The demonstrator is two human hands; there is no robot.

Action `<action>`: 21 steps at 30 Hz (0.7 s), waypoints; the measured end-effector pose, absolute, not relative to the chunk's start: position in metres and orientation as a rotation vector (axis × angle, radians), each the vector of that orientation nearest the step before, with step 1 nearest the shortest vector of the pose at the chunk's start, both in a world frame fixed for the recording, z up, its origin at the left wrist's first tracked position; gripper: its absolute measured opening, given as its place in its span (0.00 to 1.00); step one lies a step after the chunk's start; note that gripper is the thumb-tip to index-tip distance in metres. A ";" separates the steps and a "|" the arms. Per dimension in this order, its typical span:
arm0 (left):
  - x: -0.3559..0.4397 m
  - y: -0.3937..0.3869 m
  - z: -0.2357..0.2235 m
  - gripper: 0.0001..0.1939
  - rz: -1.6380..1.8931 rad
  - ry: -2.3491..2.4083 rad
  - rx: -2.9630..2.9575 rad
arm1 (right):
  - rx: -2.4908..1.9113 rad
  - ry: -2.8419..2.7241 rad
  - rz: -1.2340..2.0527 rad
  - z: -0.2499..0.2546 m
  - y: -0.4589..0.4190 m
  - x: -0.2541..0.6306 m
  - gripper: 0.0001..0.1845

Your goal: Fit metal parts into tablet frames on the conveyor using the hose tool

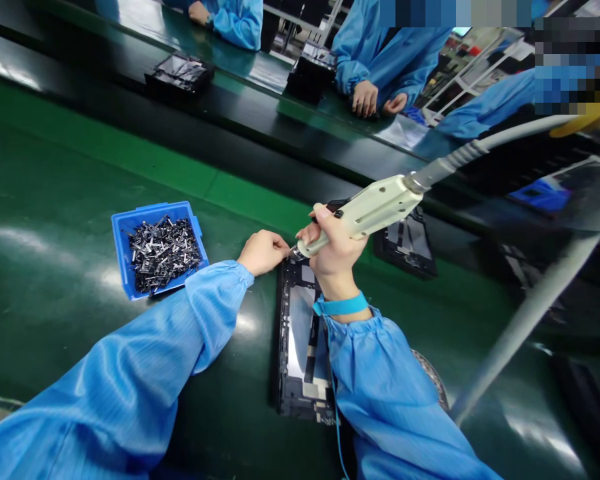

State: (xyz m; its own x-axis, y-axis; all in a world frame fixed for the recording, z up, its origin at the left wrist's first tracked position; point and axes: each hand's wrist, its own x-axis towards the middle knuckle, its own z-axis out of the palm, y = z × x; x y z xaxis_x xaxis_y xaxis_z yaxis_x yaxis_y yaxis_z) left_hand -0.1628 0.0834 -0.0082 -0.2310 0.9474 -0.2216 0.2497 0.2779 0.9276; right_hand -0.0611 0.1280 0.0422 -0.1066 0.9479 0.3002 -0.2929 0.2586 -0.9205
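Cream electric screwdriver (365, 213) clenched in the right hand (333, 250), bit down at a black device frame (281, 347) at lower centre, left hand (263, 252) pinched beside it on something I can't make out, blue bin (130, 230) at left heaped with metal parts (163, 255)!

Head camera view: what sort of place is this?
Most likely an electronics assembly line in a factory. A black device frame lies on a green conveyor belt, the right hand grips a corded electric screwdriver, and co-workers across the line wear matching blue smocks.
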 end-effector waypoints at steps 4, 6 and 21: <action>-0.162 0.083 -0.008 0.04 1.009 1.666 1.099 | -0.724 -1.267 1.222 0.040 0.127 -0.062 0.12; -0.162 0.083 -0.009 0.04 1.006 1.663 1.096 | -0.730 -1.261 1.216 0.040 0.127 -0.063 0.12; -0.174 0.083 -0.010 0.09 1.038 1.708 1.317 | -0.612 -1.308 1.304 0.039 0.115 -0.052 0.16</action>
State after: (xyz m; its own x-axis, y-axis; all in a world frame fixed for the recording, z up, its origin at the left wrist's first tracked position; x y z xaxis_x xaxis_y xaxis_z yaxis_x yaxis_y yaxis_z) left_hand -0.1738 0.0832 -0.0105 -0.2088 0.9753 -0.0714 0.3857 0.1492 0.9105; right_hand -0.0517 0.1145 0.0388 -0.2308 0.9126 0.3374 -0.3350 0.2510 -0.9082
